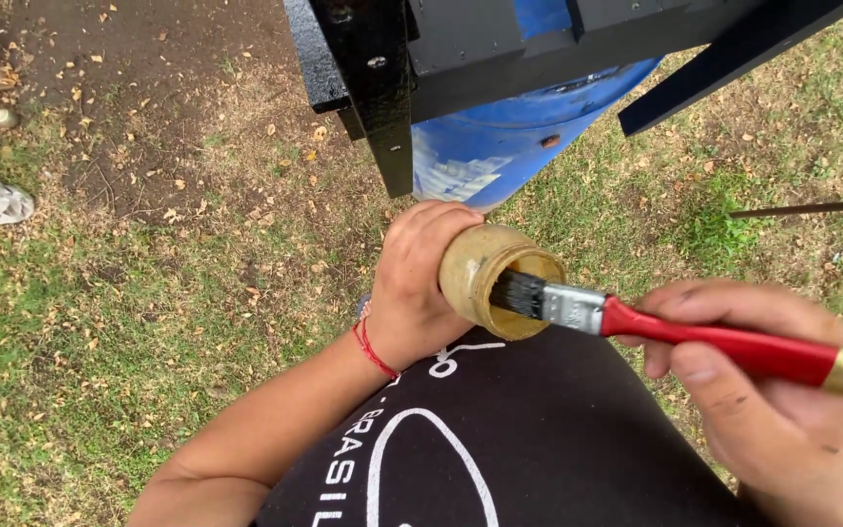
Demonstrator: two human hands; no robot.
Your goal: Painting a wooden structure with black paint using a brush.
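The left hand (412,283) wraps the small, light, paint-slick tan jar (490,278) round its body, while the right hand (773,390) pinches the stiff red-handled flat paintbrush (636,322) mid-handle.

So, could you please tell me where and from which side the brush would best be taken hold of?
Grip the brush by its red handle, behind the metal band, coming from the right, where the right hand holds it. The handle is long, slim and lies nearly level, pointing right, while the black bristles sit in the mouth of the jar held by the left hand, so that end is probably wet.
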